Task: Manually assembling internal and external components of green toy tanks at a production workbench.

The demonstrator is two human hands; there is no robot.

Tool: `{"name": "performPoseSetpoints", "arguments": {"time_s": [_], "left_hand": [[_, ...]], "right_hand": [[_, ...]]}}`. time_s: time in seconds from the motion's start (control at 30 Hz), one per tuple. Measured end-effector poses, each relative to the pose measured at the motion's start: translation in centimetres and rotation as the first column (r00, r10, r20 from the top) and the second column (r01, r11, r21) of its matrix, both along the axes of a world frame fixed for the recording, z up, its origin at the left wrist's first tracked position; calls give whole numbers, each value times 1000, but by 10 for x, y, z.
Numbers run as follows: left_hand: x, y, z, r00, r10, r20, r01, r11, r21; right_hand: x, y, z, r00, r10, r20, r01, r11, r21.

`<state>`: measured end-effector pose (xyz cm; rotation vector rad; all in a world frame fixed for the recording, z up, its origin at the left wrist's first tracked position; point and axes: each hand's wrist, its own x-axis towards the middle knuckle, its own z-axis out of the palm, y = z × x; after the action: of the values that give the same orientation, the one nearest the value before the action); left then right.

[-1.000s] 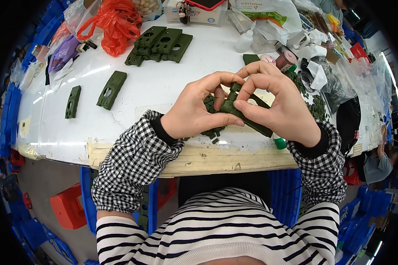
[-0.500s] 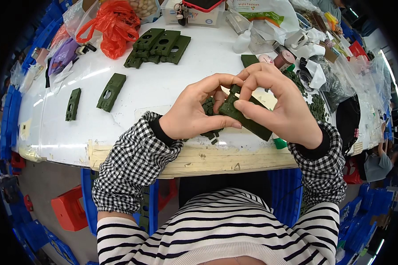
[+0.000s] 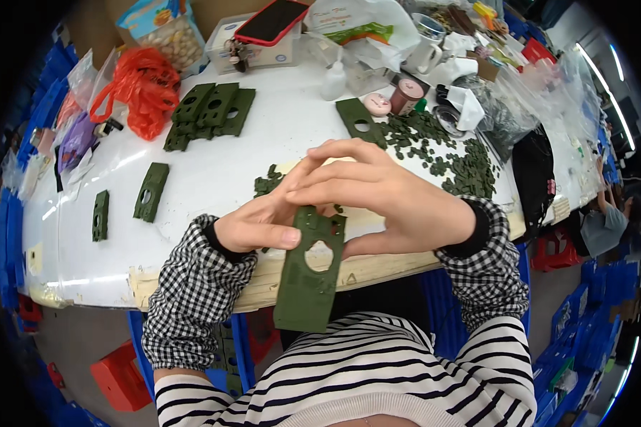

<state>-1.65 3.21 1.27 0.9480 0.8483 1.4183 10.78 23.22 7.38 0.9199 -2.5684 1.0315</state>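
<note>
My left hand [image 3: 253, 224] and my right hand [image 3: 399, 203] both grip a dark green plastic panel [image 3: 303, 295] with a large round hole, like a toy tank hull. It hangs tilted over the table's front edge. My left thumb presses on its face near the top, and the right thumb touches its right edge. The fingers of both hands meet over the upper end and hide it. Just beyond them lies a small pile of green parts [image 3: 269, 181]. A similar panel [image 3: 352, 114] and a larger heap of small green parts [image 3: 470, 167] lie farther right.
Two single panels [image 3: 154, 181] lie at left, with a stack of them [image 3: 205, 119] behind. A red plastic bag [image 3: 146, 92], a phone [image 3: 272, 23] on a clear box, a white squeeze bottle [image 3: 332, 82] and a pink jar [image 3: 407, 96] stand along the back.
The panel has come nearer my body and turned so its broad, holed face shows. Both hands moved left and lower with it, and the view has shifted.
</note>
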Motion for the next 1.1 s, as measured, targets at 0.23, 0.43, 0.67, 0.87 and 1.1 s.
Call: {"name": "performPoseSetpoints", "arguments": {"time_s": [0.23, 0.43, 0.67, 0.87, 1.1], "left_hand": [[4, 9, 4, 997, 2, -75, -7, 998, -60], [8, 14, 6, 981, 177, 83, -167, 980, -110], [17, 17, -7, 956, 291, 32, -293, 949, 117], [10, 15, -10, 916, 380, -128, -362, 921, 141], [9, 9, -11, 882, 471, -13, -467, 878, 107]], "right_hand": [[10, -2, -7, 997, -83, -9, 82, 994, -73], [18, 1, -10, 945, -299, -131, 293, 954, -61], [24, 6, -24, 742, -600, -300, 625, 781, -14], [34, 0, -27, 803, -569, -178, 571, 820, -41], [87, 96, -40, 442, -897, 16, 897, 441, -43]]}}
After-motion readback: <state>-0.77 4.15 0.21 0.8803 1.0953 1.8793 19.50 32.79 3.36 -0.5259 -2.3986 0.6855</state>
